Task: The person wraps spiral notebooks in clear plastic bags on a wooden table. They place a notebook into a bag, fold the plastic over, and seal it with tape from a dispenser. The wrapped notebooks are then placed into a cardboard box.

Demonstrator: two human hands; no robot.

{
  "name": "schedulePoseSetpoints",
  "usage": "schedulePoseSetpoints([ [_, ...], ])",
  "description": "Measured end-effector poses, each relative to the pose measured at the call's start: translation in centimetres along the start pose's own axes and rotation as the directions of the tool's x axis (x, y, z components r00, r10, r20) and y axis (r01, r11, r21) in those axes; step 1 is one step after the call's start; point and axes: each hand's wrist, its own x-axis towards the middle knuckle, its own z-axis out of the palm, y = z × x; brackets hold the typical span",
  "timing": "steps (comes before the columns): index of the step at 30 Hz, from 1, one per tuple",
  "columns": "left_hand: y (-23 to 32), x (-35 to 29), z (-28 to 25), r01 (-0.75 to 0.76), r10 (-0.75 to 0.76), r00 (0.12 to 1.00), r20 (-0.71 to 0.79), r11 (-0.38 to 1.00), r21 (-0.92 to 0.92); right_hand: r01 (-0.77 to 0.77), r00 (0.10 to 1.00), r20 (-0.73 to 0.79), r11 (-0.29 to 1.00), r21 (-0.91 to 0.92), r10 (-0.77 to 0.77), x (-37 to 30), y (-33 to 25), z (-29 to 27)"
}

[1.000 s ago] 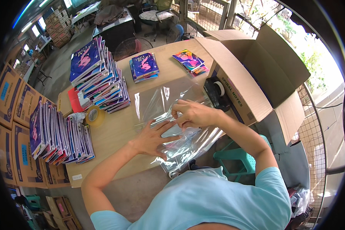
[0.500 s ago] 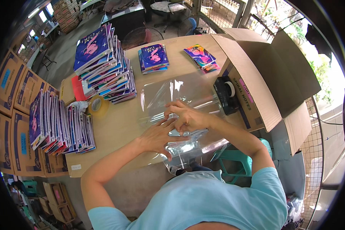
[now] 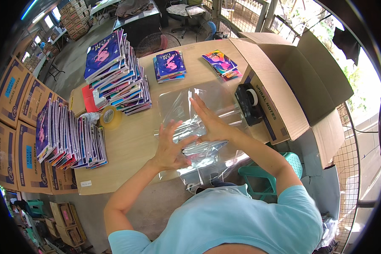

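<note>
A large sheet of clear plastic film (image 3: 169, 101) lies on the table and hangs over its near edge. On it, under glossy folds of film, sits a small pale bundle (image 3: 207, 147); glare keeps me from making out its contents. My left hand (image 3: 170, 148) is at the bundle's left side, fingers spread and curved. My right hand (image 3: 213, 125) is over its far right side, fingers stretched out toward the far left. Neither hand visibly grips anything. Whether the fingertips touch the film is hard to tell.
Tall piles of spiral notebooks (image 3: 103, 57) stand at the left, beside a roll of clear tape (image 3: 111, 117). Small notebook stacks (image 3: 170, 65) and colourful booklets (image 3: 220, 62) lie farther back. At right are a black tape dispenser (image 3: 247, 103), an open carton (image 3: 279, 108) and a green stool (image 3: 269, 173).
Both hands have lifted and opened away from the bundle. My right fingers were bent over it and now stretch outward; my left was flat against it and is now raised with fingers spread.
</note>
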Motion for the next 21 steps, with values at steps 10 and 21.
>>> schedulePoseSetpoints([
  [10, -0.4, -0.2, 0.6, -0.236, 0.187, 0.955, 0.228, 0.949, 0.208, -0.351, 0.927, 0.117, 0.934, -0.062, 0.356, 1.0, 3.2, 1.8],
  [21, 0.8, -0.8, -0.7, -0.029, -0.037, 0.933, 0.358, 0.984, 0.176, -0.69, 0.323, -0.853, 0.719, 0.084, 0.409, -11.8, 14.7, -2.9],
])
